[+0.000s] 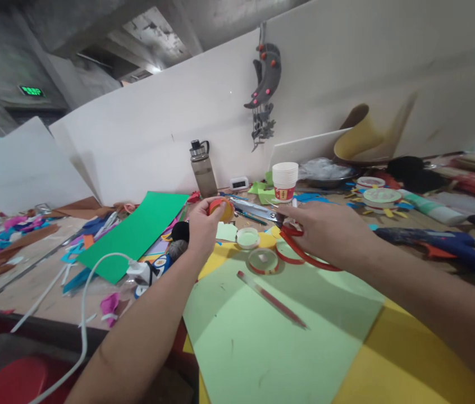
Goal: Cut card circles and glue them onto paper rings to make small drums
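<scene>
My left hand [204, 224] grips a small round piece [224, 210] with a red-orange rim and a yellow face; its exact kind is unclear. In my right hand [325, 227] is a pair of scissors [258, 211] with red handles, its silver blades pointing left toward the round piece. Whether the blades touch it, I cannot tell. Below both hands lies a light green paper sheet [279, 353] on a yellow sheet [410, 359]. A red pencil [272, 301] rests on the green sheet. Shallow round pieces with green insides, including a ring-edged one [263, 261], sit near the scissors.
Behind stand a water bottle [202, 168] and stacked paper cups [285, 180]. A blue glue gun [443, 241] lies at right. Left are a dark green sheet [136, 233] and a white cable [85, 314] hanging over the table edge. Decorated discs [383, 196] lie at the back right.
</scene>
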Demonstrator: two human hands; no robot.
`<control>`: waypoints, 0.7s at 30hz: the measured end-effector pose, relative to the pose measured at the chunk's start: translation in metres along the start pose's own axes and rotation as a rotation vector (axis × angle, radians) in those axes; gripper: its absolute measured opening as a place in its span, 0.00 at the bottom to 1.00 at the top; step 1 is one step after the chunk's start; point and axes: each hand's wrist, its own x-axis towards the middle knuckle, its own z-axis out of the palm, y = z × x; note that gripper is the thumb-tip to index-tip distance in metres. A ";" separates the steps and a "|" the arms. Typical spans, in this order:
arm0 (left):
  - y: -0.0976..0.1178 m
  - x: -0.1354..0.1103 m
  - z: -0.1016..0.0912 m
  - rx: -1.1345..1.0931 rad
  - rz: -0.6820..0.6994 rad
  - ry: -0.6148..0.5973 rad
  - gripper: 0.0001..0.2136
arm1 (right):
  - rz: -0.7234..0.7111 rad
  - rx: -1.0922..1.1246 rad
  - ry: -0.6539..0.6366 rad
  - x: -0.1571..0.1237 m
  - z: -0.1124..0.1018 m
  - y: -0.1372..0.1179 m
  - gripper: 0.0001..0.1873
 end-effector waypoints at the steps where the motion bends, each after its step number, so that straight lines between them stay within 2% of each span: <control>1: 0.000 0.000 -0.001 0.026 0.008 0.003 0.11 | 0.003 -0.001 -0.002 0.000 0.000 0.000 0.23; 7: 0.007 -0.004 -0.003 0.237 0.106 -0.001 0.09 | -0.015 -0.024 -0.012 0.001 0.001 0.001 0.24; 13: 0.013 -0.009 -0.002 0.347 0.198 0.012 0.08 | -0.026 -0.013 -0.006 0.000 -0.001 0.000 0.23; 21: 0.014 -0.010 -0.003 0.419 0.206 -0.006 0.09 | 0.005 -0.040 -0.041 0.002 0.001 -0.002 0.23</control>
